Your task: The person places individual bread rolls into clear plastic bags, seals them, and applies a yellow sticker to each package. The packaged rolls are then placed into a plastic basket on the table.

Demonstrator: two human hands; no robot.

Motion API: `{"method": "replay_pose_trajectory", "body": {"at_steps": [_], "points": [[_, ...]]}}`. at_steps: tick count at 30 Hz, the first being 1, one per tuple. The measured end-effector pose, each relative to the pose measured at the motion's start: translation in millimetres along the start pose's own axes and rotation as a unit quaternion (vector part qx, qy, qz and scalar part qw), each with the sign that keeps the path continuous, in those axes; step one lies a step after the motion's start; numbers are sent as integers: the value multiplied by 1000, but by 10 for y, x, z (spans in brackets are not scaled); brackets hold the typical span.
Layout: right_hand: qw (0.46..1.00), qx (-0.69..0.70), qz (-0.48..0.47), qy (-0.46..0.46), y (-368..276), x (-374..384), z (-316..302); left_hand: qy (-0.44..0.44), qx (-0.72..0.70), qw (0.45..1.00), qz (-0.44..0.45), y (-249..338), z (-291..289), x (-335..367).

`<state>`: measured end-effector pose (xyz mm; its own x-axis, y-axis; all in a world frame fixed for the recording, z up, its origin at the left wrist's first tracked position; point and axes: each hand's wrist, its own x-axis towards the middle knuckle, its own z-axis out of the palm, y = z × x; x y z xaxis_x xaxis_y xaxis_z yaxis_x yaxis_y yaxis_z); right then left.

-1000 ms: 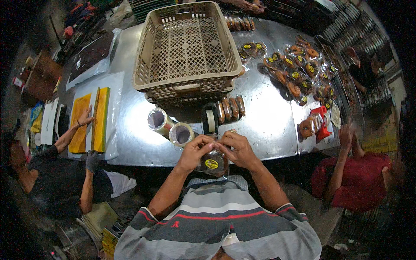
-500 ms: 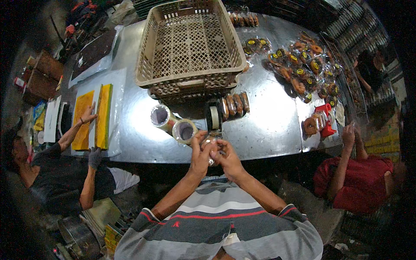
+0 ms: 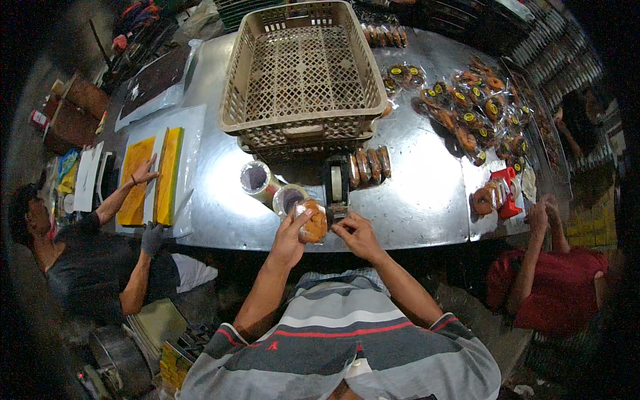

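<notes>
My left hand point(image 3: 285, 241) grips a round brown doughnut point(image 3: 313, 222) in clear wrapping, held up at the table's near edge. Just to its right, my right hand point(image 3: 359, 236) has thumb and fingertips pinched together at the near end of a black tape dispenser point(image 3: 337, 181). Whatever lies in that pinch is too small to make out. Beyond my left hand are two thick rolls of clear film or tape: one roll point(image 3: 256, 179) in full view, another roll point(image 3: 287, 197) partly covered by the doughnut. A short row of wrapped doughnuts point(image 3: 369, 167) stands right of the dispenser.
Stacked plastic crates point(image 3: 303, 123) stand on the metal table point(image 3: 427, 213) ahead. Labelled, wrapped doughnuts point(image 3: 477, 110) are heaped at the right, near a red tape dispenser point(image 3: 512, 193). Co-workers sit on both sides; the left one handles a yellow slab point(image 3: 139, 180).
My hands, together around the wrapped doughnut before, have parted. The left has turned the doughnut's round face up, while the right has moved to the dispenser's near end.
</notes>
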<state>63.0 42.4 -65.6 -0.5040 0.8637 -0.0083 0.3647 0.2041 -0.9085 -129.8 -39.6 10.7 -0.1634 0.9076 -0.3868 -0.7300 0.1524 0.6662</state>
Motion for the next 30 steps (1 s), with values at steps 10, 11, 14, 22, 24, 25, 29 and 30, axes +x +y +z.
{"method": "replay_pose_trajectory", "body": {"at_steps": [10, 11, 14, 22, 24, 25, 29, 30], "points": [[961, 191, 24, -198, -1083, 93, -829, -56, 177, 978, -95, -182, 320, 126], [961, 194, 33, -196, -1043, 115, -849, -88, 189, 975, -77, -224, 368, 148], [972, 13, 147, -184, -805, 290, -1027, -179, 176, 963, -95, -265, 483, 205], [987, -31, -142, -72, -313, 266, -1351, -114, -11, 965, -236, -344, 791, 642], [996, 22, -83, -20, -259, 370, -1490, -100, -23, 978, -179, -459, 865, 906], [995, 31, -52, 82, -178, 460, -1517, -95, -28, 984, -151, -503, 918, 1051], [944, -48, -88, 314, 491, 1002, -1523, -37, 342, 936, 71, -520, 1518, 1658], [947, -95, -119, 285, 717, 1100, -1551, -68, 404, 909, 76, -576, 1640, 1947]]}}
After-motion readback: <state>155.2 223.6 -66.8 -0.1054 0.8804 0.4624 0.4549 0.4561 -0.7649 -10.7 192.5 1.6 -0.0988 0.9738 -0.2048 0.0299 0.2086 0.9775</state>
